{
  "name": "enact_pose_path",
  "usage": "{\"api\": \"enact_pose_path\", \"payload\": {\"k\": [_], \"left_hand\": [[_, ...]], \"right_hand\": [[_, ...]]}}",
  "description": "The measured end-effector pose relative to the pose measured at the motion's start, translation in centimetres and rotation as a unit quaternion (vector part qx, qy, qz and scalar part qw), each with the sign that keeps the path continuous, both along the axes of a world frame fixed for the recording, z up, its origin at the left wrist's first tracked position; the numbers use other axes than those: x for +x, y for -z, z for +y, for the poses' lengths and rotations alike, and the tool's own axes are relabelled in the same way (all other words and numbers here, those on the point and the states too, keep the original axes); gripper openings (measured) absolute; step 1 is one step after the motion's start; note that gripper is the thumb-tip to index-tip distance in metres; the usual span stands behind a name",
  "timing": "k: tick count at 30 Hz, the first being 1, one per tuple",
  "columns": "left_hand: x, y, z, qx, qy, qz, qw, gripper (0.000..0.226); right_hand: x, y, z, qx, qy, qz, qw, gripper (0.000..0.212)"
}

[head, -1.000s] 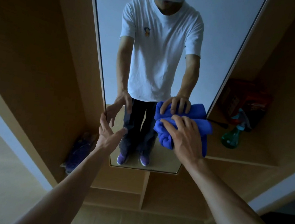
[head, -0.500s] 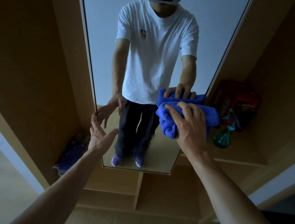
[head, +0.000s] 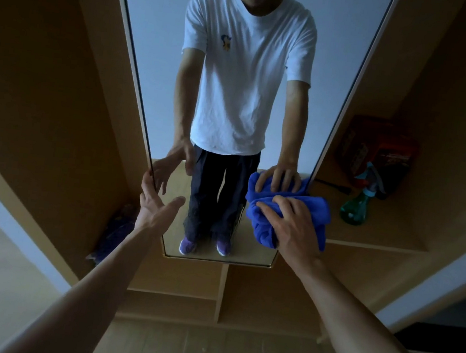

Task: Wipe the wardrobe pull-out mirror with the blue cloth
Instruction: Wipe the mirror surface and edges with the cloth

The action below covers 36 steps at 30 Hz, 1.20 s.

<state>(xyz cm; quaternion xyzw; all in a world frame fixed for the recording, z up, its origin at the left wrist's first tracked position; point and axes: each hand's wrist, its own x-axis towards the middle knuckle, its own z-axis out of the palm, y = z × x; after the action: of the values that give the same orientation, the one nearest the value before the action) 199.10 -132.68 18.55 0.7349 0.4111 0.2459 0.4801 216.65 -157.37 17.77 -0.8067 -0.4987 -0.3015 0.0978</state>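
Two sets of fingers are seen at the lower part of the frame; the right fingers (head: 270,208) are curled over a bunched blue cloth (head: 261,223), which is gripped and pressed against the glass; the cloth is found at the lower right of the mirror (head: 161,35), spilling just past its right edge; the right hand (head: 296,228) is laid on top of it, palm toward the glass. The left fingers (head: 147,183) are held nearly straight at the mirror's left edge, where they meet their reflection; the thumb is spread wide over the glass and nothing is clasped by the left hand (head: 157,205). A person in a white shirt is reflected in the mirror. On the shelf (head: 379,238) at the right, a green spray bottle (head: 354,210) is stood just before a red box (head: 376,147); a purple object (head: 119,230), too dim to be identified, is seen at lower left.
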Motion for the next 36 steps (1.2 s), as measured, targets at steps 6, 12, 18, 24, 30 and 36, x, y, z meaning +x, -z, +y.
{"api": "enact_pose_path", "payload": {"k": [6, 12, 18, 24, 30, 36], "left_hand": [[-1.0, -0.4, 0.5, -0.003, 0.051, -0.033, 0.998, 0.099], [-1.1, -0.7, 0.5, -0.003, 0.067, -0.042, 0.997, 0.097], [-1.4, -0.6, 0.4, 0.072, 0.058, -0.031, 0.995, 0.098], [-1.3, -0.3, 0.6, 0.063, 0.065, -0.043, 0.995, 0.101], [-1.9, -0.3, 1.2, 0.066, 0.085, -0.051, 0.993, 0.096], [-2.5, -0.6, 1.2, 0.055, 0.096, -0.080, 0.991, 0.080]], "right_hand": [[-0.2, -0.3, -1.0, 0.093, -0.017, 0.188, 0.978, 0.043], [-0.2, -3.5, 0.4, 0.304, 0.048, 0.254, 0.917, 0.026], [-1.7, -4.6, 1.4, 0.421, 0.033, 0.281, 0.861, 0.039], [-0.7, -2.8, 3.0, 0.393, 0.136, 0.385, 0.824, 0.019], [-0.7, -1.1, 4.0, 0.347, 0.188, 0.352, 0.849, 0.045], [-3.9, -3.3, 7.3, 0.437, 0.028, 0.312, 0.843, 0.030]]}}
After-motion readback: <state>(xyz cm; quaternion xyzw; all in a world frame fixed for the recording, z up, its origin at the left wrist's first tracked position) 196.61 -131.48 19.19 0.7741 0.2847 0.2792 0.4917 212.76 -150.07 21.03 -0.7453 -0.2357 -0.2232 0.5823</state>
